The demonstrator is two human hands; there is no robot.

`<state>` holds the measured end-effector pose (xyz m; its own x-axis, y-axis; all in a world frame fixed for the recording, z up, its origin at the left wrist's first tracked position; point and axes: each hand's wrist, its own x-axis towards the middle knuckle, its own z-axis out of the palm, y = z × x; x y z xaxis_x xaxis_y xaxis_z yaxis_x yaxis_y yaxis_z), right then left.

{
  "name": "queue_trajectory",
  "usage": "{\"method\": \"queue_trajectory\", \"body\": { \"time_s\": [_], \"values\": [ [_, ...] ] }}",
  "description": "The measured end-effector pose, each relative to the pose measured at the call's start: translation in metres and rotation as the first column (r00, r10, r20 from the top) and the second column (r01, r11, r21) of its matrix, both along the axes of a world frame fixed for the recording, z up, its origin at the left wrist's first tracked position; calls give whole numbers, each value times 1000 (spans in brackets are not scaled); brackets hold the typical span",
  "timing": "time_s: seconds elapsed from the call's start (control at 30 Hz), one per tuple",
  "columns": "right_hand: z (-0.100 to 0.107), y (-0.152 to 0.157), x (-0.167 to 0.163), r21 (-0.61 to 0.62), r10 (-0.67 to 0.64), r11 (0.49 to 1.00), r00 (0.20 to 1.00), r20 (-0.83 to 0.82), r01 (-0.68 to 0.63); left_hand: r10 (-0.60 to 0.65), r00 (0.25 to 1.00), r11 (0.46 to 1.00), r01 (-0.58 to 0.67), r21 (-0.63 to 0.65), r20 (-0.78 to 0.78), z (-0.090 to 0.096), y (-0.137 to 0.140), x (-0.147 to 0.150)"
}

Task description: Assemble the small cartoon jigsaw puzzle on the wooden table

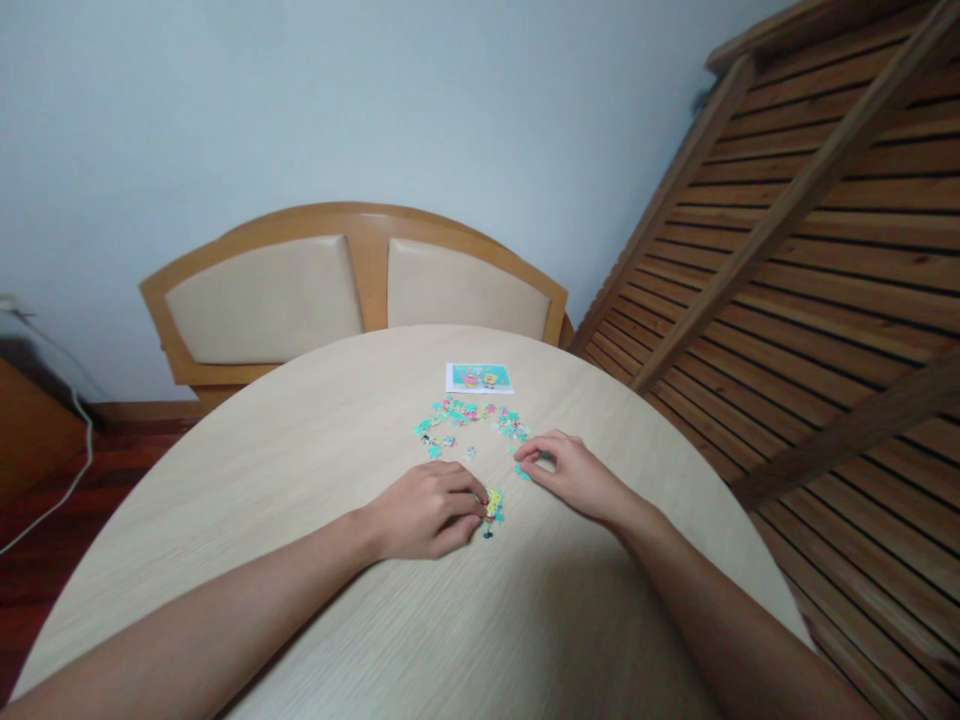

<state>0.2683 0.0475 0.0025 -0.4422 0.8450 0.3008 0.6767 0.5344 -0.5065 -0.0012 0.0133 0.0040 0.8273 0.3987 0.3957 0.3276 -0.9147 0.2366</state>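
A small joined section of a jigsaw puzzle (pixel 494 502), yellow and teal, lies on the table in front of me. My left hand (pixel 431 508) rests at its left side, fingers curled with their tips on the section and partly covering it. To the right, my right hand (pixel 571 475) hovers low with thumb and forefinger drawn together; any piece between the tips is too small to make out. Teal jigsaw pieces (pixel 523 473) lie just under those fingertips. Farther off, several loose jigsaw pieces (pixel 459 411) form a rough arc.
Beyond the pieces lies a picture card (pixel 480 378) with cartoon figures on teal. The round wooden table (pixel 315 440) meets a padded headboard (pixel 360 290) at the back. Slatted wooden boards (pixel 810 270) lean at the right. A white cable (pixel 88 440) hangs at the left.
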Motion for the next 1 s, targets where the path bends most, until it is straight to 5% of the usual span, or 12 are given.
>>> {"method": "queue_trajectory", "body": {
  "time_s": [0.3,1.0],
  "values": [
    [-1,20,39,65,-303,951,953,-17,304,-4,1000,1000,4,-17,-14,1,-1,0],
    [-16,4,-7,160,-167,977,976,143,143,2,1000,1000,-2,-13,-13,1,-1,1]
  ]
}}
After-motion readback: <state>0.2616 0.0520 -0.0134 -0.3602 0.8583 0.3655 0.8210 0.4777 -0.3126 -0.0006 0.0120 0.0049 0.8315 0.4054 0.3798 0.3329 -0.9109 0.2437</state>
